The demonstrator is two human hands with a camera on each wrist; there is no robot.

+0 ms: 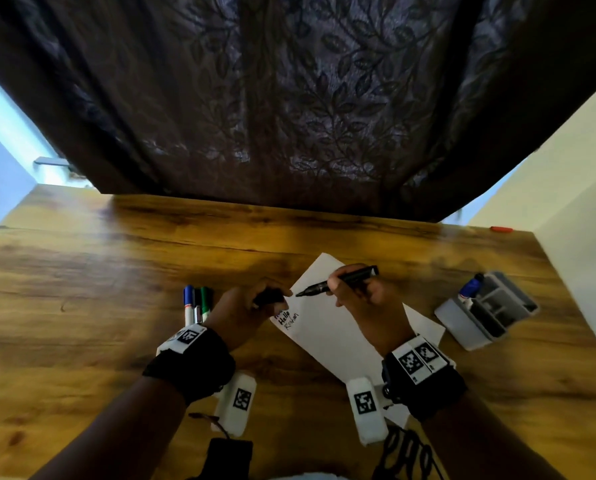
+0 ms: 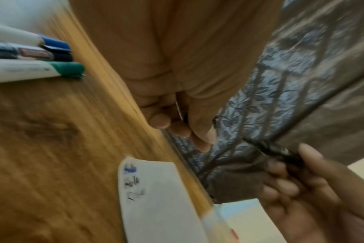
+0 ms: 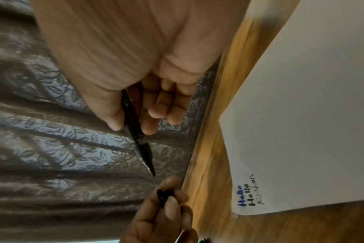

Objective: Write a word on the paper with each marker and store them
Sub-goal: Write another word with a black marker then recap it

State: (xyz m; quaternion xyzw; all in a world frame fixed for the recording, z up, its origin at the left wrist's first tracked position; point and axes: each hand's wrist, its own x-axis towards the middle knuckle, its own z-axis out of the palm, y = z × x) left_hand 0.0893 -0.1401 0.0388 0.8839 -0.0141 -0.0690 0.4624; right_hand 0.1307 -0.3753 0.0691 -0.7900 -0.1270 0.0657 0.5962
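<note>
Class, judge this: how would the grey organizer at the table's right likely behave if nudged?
The grey organizer looks light and hollow, so it would probably slide. Its broad base suggests little tipping. The lone marker standing inside might rattle.

Right hand grips uncapped black marker — left hand its cap.

On the paper, lower middle of the right wrist frame: "Hello" in blue, "Hello" in black beside it, then a thinner black word, perhaps "Rohan". Square black-and-white coded tags on the wristbands, lower frame; not readable.
</note>
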